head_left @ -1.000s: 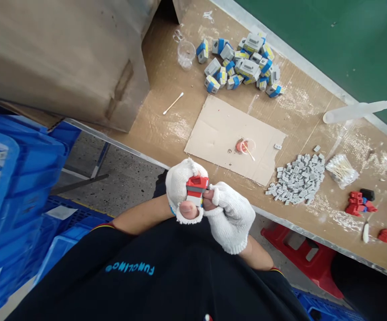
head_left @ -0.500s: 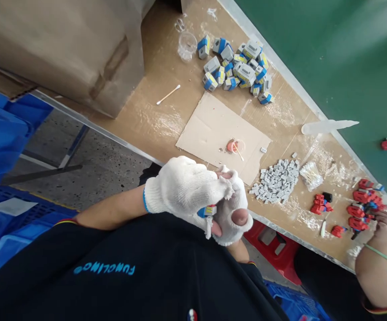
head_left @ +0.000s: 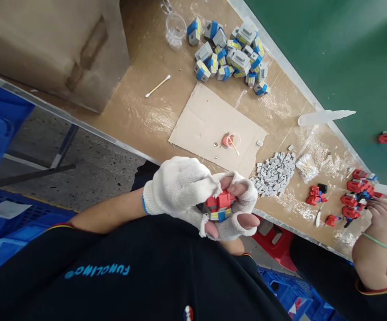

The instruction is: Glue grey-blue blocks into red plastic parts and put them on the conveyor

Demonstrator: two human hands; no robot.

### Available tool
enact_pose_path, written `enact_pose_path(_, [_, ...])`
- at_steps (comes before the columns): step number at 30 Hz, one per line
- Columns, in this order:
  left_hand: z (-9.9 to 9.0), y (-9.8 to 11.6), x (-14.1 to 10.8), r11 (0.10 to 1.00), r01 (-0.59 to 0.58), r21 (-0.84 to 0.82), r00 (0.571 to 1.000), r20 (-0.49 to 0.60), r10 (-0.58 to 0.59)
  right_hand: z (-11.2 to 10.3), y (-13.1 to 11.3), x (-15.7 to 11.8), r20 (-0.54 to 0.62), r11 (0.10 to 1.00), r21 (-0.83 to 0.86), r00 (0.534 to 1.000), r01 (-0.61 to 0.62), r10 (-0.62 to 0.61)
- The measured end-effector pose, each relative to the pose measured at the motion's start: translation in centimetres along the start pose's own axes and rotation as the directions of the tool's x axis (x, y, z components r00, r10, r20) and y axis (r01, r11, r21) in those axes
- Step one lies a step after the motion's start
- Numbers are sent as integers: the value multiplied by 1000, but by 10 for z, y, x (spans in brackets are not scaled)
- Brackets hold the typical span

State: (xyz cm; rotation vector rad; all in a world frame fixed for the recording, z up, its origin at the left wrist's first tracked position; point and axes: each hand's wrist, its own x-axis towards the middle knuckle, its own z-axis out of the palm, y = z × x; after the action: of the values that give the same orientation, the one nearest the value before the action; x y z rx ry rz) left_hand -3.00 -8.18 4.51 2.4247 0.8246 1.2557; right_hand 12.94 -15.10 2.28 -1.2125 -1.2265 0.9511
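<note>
My left hand [head_left: 181, 185] and my right hand [head_left: 246, 205] wear white gloves with bare fingertips showing. Between them, in front of my shirt, is a small toy part [head_left: 220, 203], red on one side with grey, yellow and blue below. The fingers of both hands are wrapped round it, and my left fingers hide its left end. Just beyond my hands lies a cardboard sheet [head_left: 193, 120] with a small cup of red paint [head_left: 227, 140] and a cotton swab resting in it. Small grey pieces [head_left: 275, 174] are heaped right of the sheet.
Grey, blue and yellow blocks [head_left: 240, 58] are piled at the back, beside a clear cup [head_left: 176, 29]. A large cardboard box [head_left: 53, 49] stands left. Bagged swabs [head_left: 307, 167] and red toy parts [head_left: 350, 205] lie right, near another person's hand [head_left: 383, 214].
The toy part has turned and more of its red side shows between my hands. My right hand's fingers have opened out around it. The view has shifted slightly.
</note>
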Motion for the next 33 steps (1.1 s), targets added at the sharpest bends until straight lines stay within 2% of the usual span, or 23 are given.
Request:
enact_pose_path(2, [1,-5,-1,999,-18,-43,999,30,19,3,-3,5,-90,988,129,993,87,-76])
enact_pose_path(4, [2,-9,-2,997,-45,-69,997,65,49,4,-11,12,-48,976,204,997,75,-67])
enact_pose_path(6, [3,-11,-3,994,-75,-79,996,49,79,3,-18,19,-3,973,221,997,70,-71])
enact_pose_path(10, [7,-11,-7,988,-104,-116,994,-27,102,-4,-27,25,1,992,74,995,104,-104])
enact_pose_path(13, [10,-9,-10,988,-68,-138,998,-4,68,-9,-28,22,-3,999,-10,999,49,-49])
enact_pose_path(16, [14,-6,-12,989,-24,-146,1000,8,25,-11,-28,17,-36,1000,10,999,12,-12])
enact_pose_path(19, [17,-5,-13,984,-27,-177,999,-28,23,-12,-28,17,-38,1000,25,999,-3,4])
enact_pose_path(33, [20,-2,-11,983,-2,-181,999,-51,-7,-11,-29,14,-78,999,9,996,-44,44])
